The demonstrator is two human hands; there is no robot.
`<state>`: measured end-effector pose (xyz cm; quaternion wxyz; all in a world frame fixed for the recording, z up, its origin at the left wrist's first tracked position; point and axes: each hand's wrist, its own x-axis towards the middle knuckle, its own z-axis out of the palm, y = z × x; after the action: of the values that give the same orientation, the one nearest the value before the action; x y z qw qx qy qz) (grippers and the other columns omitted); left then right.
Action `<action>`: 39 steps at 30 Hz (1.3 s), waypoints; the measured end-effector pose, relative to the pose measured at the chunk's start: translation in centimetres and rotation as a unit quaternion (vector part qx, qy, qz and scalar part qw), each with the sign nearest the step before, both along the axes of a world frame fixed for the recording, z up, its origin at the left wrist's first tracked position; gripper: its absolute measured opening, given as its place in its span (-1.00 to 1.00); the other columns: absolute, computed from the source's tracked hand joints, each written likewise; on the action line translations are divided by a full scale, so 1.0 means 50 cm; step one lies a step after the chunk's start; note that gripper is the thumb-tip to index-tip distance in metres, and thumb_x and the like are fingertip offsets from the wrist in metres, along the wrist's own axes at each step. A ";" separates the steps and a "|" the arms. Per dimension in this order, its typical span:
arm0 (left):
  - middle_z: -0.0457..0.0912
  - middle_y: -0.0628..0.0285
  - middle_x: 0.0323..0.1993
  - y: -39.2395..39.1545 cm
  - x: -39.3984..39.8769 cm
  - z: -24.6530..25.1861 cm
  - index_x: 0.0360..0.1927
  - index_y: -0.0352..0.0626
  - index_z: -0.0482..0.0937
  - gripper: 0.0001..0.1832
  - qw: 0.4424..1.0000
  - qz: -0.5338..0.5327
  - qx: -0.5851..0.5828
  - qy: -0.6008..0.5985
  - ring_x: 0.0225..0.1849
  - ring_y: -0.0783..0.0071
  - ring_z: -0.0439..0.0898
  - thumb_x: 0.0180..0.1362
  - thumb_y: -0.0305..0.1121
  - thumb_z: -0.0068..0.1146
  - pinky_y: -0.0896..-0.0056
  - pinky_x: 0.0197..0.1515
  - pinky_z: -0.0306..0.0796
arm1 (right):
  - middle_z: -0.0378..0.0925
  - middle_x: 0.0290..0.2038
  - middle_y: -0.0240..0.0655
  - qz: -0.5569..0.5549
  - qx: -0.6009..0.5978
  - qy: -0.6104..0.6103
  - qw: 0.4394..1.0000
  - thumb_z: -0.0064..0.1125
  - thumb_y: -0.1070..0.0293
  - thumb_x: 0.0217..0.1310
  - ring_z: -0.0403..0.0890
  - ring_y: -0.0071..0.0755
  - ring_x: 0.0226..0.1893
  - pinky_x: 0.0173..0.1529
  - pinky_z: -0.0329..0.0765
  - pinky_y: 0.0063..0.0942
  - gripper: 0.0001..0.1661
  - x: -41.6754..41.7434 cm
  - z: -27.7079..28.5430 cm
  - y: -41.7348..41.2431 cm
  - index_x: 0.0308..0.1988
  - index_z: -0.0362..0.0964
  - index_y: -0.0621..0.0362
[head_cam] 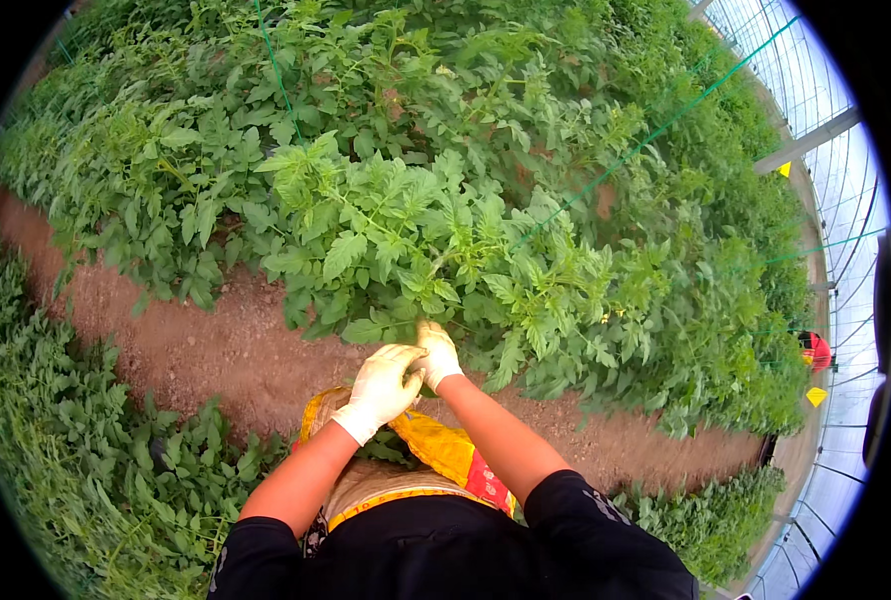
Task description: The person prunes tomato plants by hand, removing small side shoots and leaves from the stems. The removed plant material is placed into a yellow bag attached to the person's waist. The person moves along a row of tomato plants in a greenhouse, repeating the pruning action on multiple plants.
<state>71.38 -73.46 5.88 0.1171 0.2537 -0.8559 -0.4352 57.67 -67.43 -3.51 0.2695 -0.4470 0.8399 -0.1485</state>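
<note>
My left hand (380,384), in a pale thin glove, reaches up with its fingertips against my right hand (439,355), gloved the same way. My right fingers touch the low leaves of a tomato plant (430,247), and the foliage and my left fingers partly hide them. Whether either hand grips something I cannot tell. Below the hands, at my waist, hangs a yellow and red woven sack (434,442), its mouth gaping upward. Some green leaves (385,448) show inside it.
Green support strings (625,156) run up from the plants. A reddish soil path (213,352) passes between this row and lower plants (145,465) behind left. At far right are the greenhouse's film wall (850,300), yellow cards (816,396) and a person in red (818,352).
</note>
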 end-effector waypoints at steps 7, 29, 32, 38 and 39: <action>0.62 -0.06 -0.05 -0.023 -0.337 -0.048 -0.04 -0.25 0.57 -0.65 0.962 -0.075 0.102 -0.242 -0.03 -0.03 0.59 0.12 -0.34 0.01 0.15 0.16 0.40 | 0.30 0.28 -0.22 0.153 0.024 -0.245 0.957 -0.33 0.02 0.46 0.23 -0.28 0.33 0.35 0.18 -0.45 -0.46 -0.052 -0.101 0.062 0.29 0.14 -0.01; 0.31 -0.06 0.26 -0.301 -0.301 -0.258 0.25 -0.14 0.24 -0.35 0.543 0.326 0.727 0.266 0.28 -0.02 0.33 0.38 0.20 -0.35 -0.14 0.38 0.12 | 0.59 -0.20 -0.14 -0.510 -0.349 -0.440 0.652 -0.03 0.71 0.13 0.64 -0.27 -0.27 -0.21 0.61 -0.43 -0.69 -0.254 0.087 0.222 -0.10 0.40 0.23; 0.36 -0.04 0.24 -0.331 -0.249 -0.261 0.22 -0.14 0.32 -0.32 0.519 0.279 0.754 0.290 0.26 0.02 0.36 0.38 0.23 -0.41 -0.12 0.37 0.14 | 0.54 -0.05 -0.12 -0.500 -0.352 -0.518 0.599 0.06 0.41 0.29 0.62 -0.08 -0.14 -0.14 0.59 -0.25 -0.66 -0.316 0.096 0.151 0.05 0.36 0.23; 0.33 0.01 0.30 -0.309 -0.220 -0.292 0.33 -0.10 0.24 -0.32 0.569 0.234 0.748 0.250 0.28 0.04 0.35 0.38 0.21 -0.34 -0.10 0.36 0.15 | 0.38 0.21 -0.17 -0.372 -0.337 -0.474 0.724 0.06 -0.17 0.30 0.52 0.12 0.04 0.03 0.56 -0.05 -0.36 -0.395 0.076 -0.015 0.16 0.33 0.04; 0.31 0.02 0.32 -0.298 -0.219 -0.303 0.36 -0.09 0.22 -0.31 0.546 0.277 0.757 0.228 0.30 0.05 0.33 0.38 0.22 -0.33 -0.10 0.36 0.14 | 0.37 0.23 -0.17 -0.345 -0.361 -0.484 0.719 0.05 -0.20 0.30 0.52 0.13 0.03 0.02 0.56 -0.05 -0.35 -0.395 0.070 -0.024 0.16 0.34 0.02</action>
<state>60.43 -88.36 -9.27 0.1874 0.3649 -0.0410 -0.9111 37.91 -68.64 0.00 0.3876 -0.0572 0.5734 -0.7195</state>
